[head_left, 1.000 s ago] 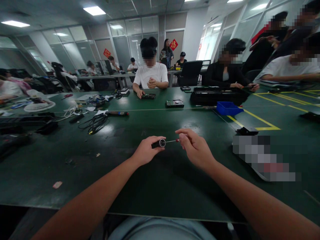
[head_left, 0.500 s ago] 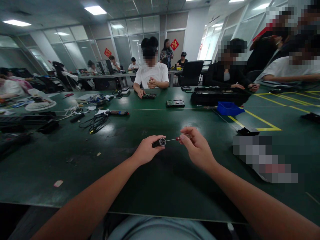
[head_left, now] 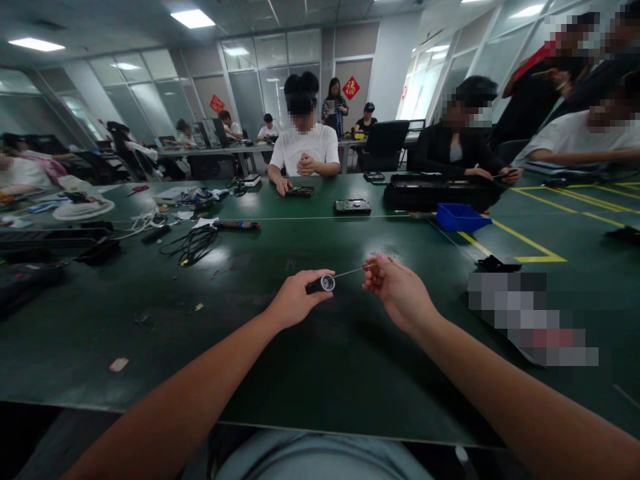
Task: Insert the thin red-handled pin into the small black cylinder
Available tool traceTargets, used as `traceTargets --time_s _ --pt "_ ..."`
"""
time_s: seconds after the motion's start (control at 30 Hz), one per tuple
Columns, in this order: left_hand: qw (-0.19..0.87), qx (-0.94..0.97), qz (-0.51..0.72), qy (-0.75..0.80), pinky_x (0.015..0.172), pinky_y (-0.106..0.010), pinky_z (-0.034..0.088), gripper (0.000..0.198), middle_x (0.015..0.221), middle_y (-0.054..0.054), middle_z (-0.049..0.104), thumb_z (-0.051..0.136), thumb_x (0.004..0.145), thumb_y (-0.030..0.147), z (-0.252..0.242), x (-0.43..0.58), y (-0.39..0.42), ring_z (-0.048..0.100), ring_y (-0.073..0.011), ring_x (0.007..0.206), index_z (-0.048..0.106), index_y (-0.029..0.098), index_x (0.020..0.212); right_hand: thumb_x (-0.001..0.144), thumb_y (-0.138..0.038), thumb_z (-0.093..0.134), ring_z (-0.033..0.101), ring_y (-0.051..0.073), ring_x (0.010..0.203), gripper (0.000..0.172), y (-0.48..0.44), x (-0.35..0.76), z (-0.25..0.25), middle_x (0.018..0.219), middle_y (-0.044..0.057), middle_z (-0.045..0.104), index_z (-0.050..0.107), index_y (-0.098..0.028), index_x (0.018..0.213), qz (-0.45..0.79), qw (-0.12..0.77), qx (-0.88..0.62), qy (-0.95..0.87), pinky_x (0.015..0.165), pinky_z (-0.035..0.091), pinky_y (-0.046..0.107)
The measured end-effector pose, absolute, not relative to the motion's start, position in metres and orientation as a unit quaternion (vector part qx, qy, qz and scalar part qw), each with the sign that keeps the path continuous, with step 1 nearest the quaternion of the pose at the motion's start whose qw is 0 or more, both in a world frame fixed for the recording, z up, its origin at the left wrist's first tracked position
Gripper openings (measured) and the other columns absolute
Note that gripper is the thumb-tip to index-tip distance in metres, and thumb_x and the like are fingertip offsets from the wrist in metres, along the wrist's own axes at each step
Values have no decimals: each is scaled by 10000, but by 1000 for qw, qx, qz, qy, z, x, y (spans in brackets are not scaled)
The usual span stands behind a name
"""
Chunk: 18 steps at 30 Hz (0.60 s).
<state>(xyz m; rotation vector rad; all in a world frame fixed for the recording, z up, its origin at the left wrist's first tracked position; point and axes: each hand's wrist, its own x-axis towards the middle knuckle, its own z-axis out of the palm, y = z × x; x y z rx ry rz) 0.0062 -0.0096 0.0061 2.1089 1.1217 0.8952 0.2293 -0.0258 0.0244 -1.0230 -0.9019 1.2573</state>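
My left hand (head_left: 295,299) is closed round a small black cylinder with a silver round end (head_left: 327,283), held just above the green table (head_left: 280,347). My right hand (head_left: 397,290) pinches the reddish handle of a thin screwdriver (head_left: 356,271). Its metal shaft slants down to the left and its tip meets the cylinder's silver end. Both forearms reach in from the bottom of the view.
A blurred flat object (head_left: 533,317) lies right of my right hand, with a small black part (head_left: 497,264) behind it. Farther back are a blue bin (head_left: 461,217), a black tray (head_left: 440,190), a circuit board (head_left: 353,207) and black cables (head_left: 193,247). Other people sit across the table.
My right hand has turned and lifted a little, so the screwdriver now slants upward to the right instead of lying level. My left hand has kept its grip on the cylinder.
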Motion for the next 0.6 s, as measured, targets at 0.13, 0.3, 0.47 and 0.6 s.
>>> traceTargets --time_s 0.13,0.3,0.47,0.6 --pt "282 796 334 418 1064 -410 437 456 1240 -40 681 734 851 266 6 5 -10 608 -240 1162 645 291 1297 870 -539 648 613 170 709 326 -31 228 25 785 24 654 681 -217 913 456 598 -449 -483 670 534 324" --pt "279 796 332 423 1028 -392 449 451 1206 -26 692 734 852 266 7 5 -11 619 -240 1122 647 308 1292 938 -499 567 626 174 727 306 -38 227 28 817 33 671 666 -212 968 360 572 -455 -580 712 521 341" --pt "267 803 329 420 1006 -391 451 442 1185 -20 697 742 848 265 6 5 -10 621 -236 1104 655 318 1278 939 -494 562 617 176 660 308 -45 228 37 714 24 669 680 -213 896 266 517 -499 -642 627 472 323" --pt "262 804 333 418 1017 -395 447 439 1205 -19 690 742 851 274 4 5 -10 618 -234 1115 652 326 1278 883 -499 641 566 163 550 307 -50 229 42 622 4 642 660 -223 751 195 476 -532 -673 541 400 310"
